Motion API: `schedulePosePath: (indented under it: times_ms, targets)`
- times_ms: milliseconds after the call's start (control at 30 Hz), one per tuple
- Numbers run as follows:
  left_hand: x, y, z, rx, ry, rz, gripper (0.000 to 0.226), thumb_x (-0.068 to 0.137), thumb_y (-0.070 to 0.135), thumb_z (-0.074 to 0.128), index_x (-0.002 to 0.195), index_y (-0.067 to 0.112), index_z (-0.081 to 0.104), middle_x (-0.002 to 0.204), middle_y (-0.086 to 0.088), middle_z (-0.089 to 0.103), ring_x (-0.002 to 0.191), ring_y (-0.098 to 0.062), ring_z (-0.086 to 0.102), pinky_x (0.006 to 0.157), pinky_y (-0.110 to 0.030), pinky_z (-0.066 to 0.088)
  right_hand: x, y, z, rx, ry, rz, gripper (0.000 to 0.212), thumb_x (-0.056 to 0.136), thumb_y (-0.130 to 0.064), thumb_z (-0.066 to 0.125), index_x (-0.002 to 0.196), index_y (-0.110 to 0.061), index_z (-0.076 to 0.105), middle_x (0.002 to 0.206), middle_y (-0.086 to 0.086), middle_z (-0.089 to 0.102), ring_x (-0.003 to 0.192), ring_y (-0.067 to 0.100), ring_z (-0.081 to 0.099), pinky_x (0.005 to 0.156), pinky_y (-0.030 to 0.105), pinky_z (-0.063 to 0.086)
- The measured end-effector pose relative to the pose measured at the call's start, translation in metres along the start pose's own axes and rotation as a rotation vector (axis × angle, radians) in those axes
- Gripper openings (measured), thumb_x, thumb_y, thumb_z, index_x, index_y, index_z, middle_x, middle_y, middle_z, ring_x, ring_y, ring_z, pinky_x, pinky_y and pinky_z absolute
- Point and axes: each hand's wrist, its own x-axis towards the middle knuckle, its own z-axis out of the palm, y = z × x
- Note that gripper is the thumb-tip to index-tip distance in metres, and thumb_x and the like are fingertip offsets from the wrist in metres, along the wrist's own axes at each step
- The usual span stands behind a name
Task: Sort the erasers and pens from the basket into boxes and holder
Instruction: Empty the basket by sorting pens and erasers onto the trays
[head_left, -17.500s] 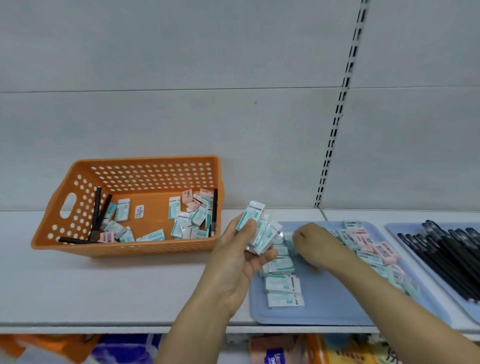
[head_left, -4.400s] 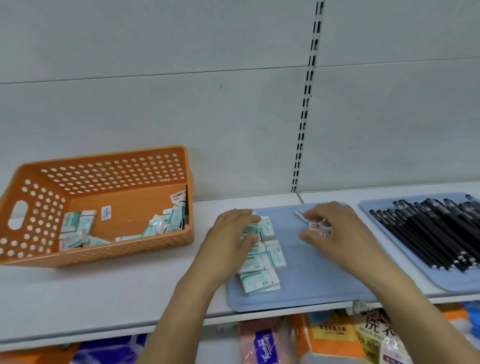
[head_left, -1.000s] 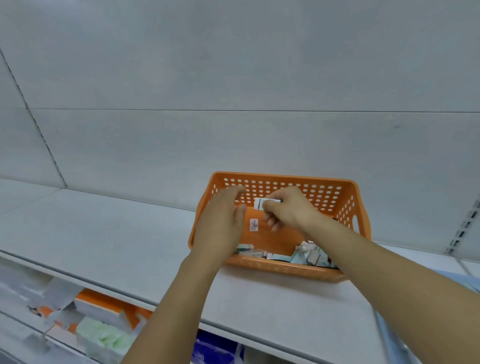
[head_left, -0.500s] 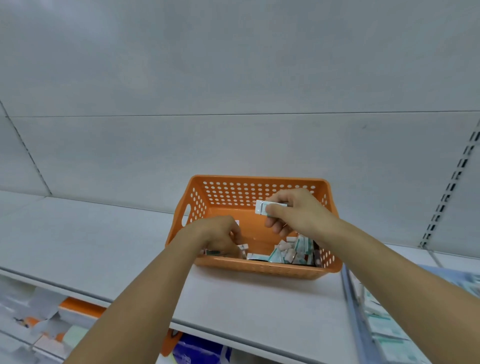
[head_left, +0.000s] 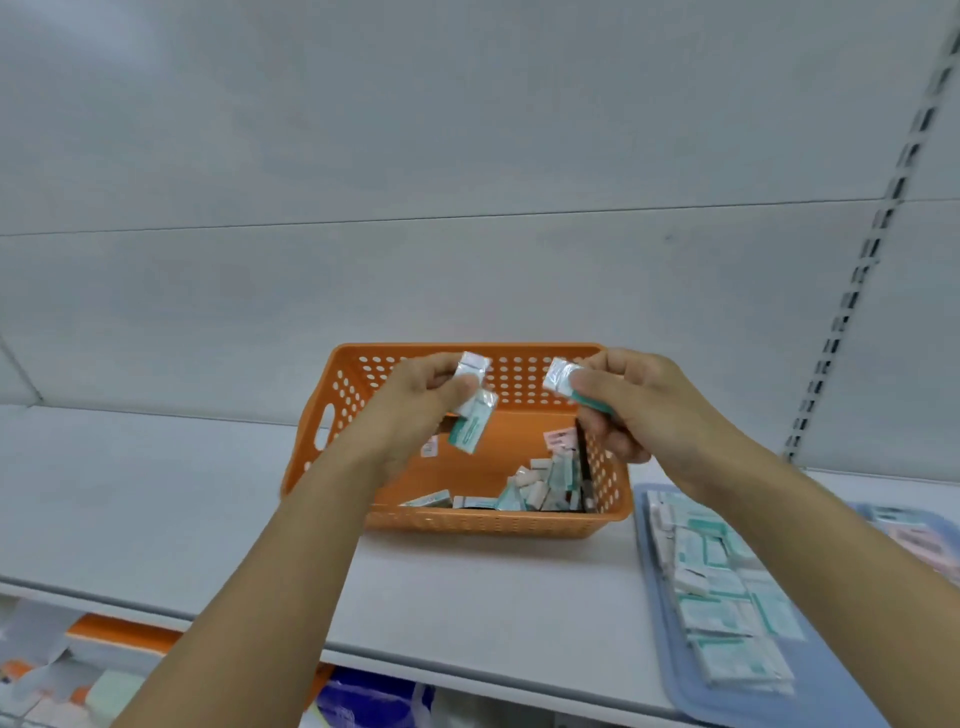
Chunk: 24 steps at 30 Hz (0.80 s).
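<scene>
**Erasers lifted, tray next**

The left hand (head_left: 415, 410) pinches two wrapped erasers (head_left: 474, 410) above the orange basket (head_left: 488, 522); more lie inside it. The right hand (head_left: 631, 410) grips another eraser (head_left: 563, 376). The step is carrying: next, both hands should probably swing right to the blue tray (head_left: 655, 587) and set them into rows.

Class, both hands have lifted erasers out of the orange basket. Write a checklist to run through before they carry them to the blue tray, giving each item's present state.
1. Left hand grips its wrapped teal-and-white erasers: ok.
2. Right hand grips its wrapped eraser: ok.
3. Both loads lifted above the perforated orange plastic basket: ok.
4. Flat blue tray in view on the right: ok.
5. Bare space left on the tray: cannot tell, blurred.
6. Basket emptied: not ok, erasers remain in its right corner.
</scene>
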Motion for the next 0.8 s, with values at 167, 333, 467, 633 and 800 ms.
schedulePosePath:
  times_ms: [167,333,467,633,800]
  targets:
    - [-0.023,0.025,0.062,-0.249,-0.053,0.066,0.022,0.097,0.014,0.054,0.116,0.013,0.064,0.097,-0.003,0.075,0.092,-0.017,0.071,0.078,-0.032,0.058,-0.021,0.016,-0.053,0.037,0.290,0.011,0.031,0.099,-0.030,0.048,0.076,-0.014,0.060,0.058,0.005,0.051,0.044,0.012,0.033,0.042,0.022,0.024]
    - [-0.049,0.032,0.107,-0.288,-0.137,0.104,0.019,0.097,0.014,0.053,0.112,0.015,0.065,0.092,0.000,0.075,0.087,-0.015,0.071,0.081,-0.039,0.056,-0.034,0.062,-0.097,-0.135,0.326,0.077,0.029,0.096,-0.025,0.055,0.079,-0.008,0.072,0.077,0.019,0.067,0.060,0.016,0.049,0.053,0.024,0.037]
    - [-0.069,0.030,0.127,-0.380,-0.197,0.055,0.018,0.097,0.014,0.053,0.109,0.015,0.065,0.093,-0.005,0.075,0.084,-0.019,0.071,0.078,-0.037,0.057,-0.024,0.096,-0.099,-0.253,0.268,0.078,0.008,0.088,-0.012,0.067,0.095,-0.017,0.070,0.089,-0.002,0.069,0.077,0.010,0.060,0.064,0.010,0.045]
    - [-0.089,0.011,0.158,-0.407,-0.310,-0.100,0.020,0.096,0.010,0.054,0.112,0.013,0.066,0.101,-0.010,0.074,0.090,-0.020,0.071,0.076,-0.031,0.059,0.005,0.131,-0.088,-0.451,0.186,0.027,0.017,0.081,-0.003,0.068,0.083,-0.019,0.066,0.080,-0.009,0.063,0.070,0.010,0.056,0.062,0.012,0.043]
    - [-0.096,-0.011,0.179,-0.472,-0.299,-0.230,0.020,0.098,0.009,0.053,0.115,0.008,0.063,0.106,-0.013,0.073,0.097,-0.025,0.071,0.083,-0.039,0.059,0.007,0.140,-0.097,-0.597,0.056,0.056,0.019,0.091,-0.008,0.060,0.093,-0.016,0.077,0.097,-0.007,0.073,0.093,0.007,0.064,0.088,0.024,0.048]
